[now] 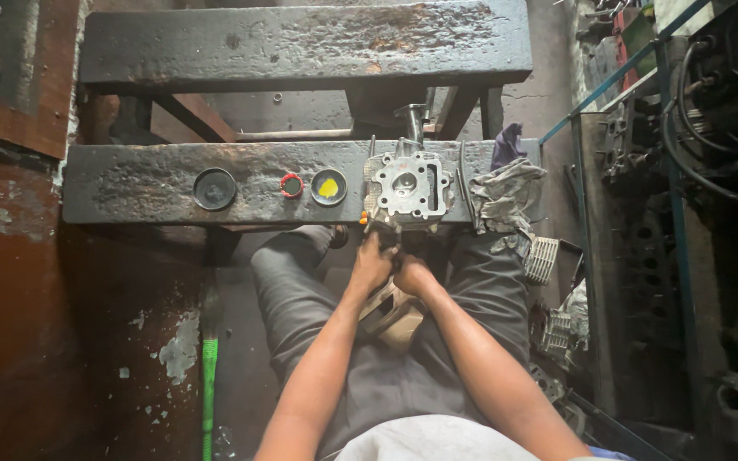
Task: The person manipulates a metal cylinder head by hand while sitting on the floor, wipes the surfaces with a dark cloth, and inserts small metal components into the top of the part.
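A grey metal cylinder head [407, 185] with a round central bore sits on a dark, rusty metal bench beam [130, 183]. My left hand [372, 260] and my right hand [412, 275] are pressed together just below the head's near edge, both closed around a small tool whose dark tip [379, 227] touches the head. The tool's handle is hidden by my fingers. My legs in grey trousers [301, 290] lie under the hands.
On the beam stand a dark round lid [214, 189], a small red ring [291, 184] and a tin of yellow paste [329, 187]. A dirty rag [506, 195] lies to the right. A finned engine part [542, 259] and machinery crowd the right side. A green-handled tool [209, 376] leans at left.
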